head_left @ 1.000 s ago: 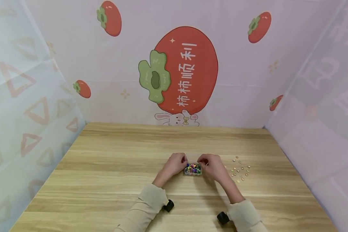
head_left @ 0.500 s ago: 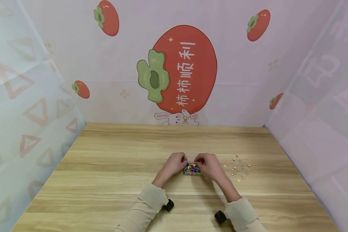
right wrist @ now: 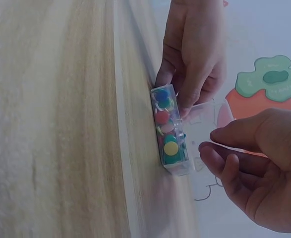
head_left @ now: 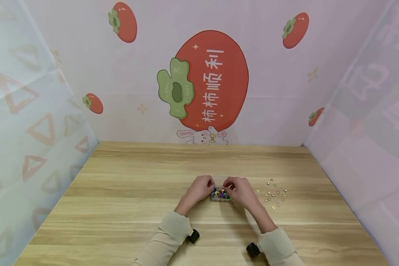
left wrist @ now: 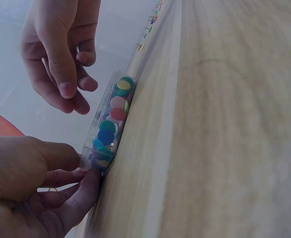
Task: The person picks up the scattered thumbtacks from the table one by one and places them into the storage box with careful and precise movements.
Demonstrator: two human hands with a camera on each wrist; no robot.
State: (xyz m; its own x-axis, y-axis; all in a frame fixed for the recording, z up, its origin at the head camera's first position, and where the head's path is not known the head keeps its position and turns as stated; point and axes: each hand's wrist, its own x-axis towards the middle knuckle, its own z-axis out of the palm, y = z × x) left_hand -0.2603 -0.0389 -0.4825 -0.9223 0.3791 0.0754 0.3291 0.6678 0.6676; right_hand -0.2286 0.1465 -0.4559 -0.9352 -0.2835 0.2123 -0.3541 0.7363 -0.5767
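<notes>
A small clear plastic box (head_left: 221,200) of colourful thumbtacks (right wrist: 171,148) sits on the table, its transparent lid (right wrist: 201,119) raised at the back. My left hand (head_left: 200,188) grips the box's left end between thumb and fingers; in the left wrist view, the thumb of this left hand (left wrist: 33,183) lies along the box's end. Over the box's right part hovers my right hand (head_left: 242,191). In the right wrist view, the right hand (right wrist: 259,168) has its thumb and index finger bent towards each other with a narrow gap, and nothing shows between them.
Several loose thumbtacks (head_left: 273,195) lie scattered on the wooden table (head_left: 136,177), right of the right hand. Cloth walls with printed persimmons (head_left: 216,81) stand behind the table and along both sides.
My right hand has shifted left from the box's right edge to above the thumbtacks, then stayed about there. The left hand keeps its grip on the box.
</notes>
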